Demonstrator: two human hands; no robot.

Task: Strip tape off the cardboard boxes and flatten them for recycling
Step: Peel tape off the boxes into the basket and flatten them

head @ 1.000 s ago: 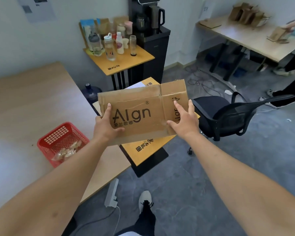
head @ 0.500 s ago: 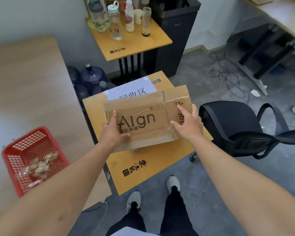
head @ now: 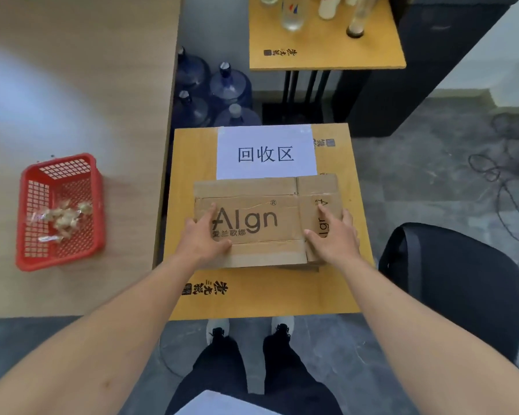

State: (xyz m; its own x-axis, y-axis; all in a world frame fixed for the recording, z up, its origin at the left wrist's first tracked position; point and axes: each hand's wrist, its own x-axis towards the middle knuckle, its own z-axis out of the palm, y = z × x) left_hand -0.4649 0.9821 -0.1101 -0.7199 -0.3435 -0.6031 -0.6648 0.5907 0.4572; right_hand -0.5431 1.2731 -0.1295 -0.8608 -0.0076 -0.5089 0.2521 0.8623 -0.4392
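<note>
Orange surface (head: 261, 298) under your hands carries the flattened box (head: 252, 205). Your left hand (head: 203, 241) and right hand (head: 333, 235) press it, fingers straight. Released unevenly, it may spring open or slide off.

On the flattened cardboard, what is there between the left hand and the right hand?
In the head view, only the printed "Algn" logo on the flattened cardboard lies between the left hand and the right hand; nothing else rests there.

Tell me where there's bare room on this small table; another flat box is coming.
Only a strip of the table between the box and its near edge. The sign fills the far end; both hands lie flat on the box.
</note>
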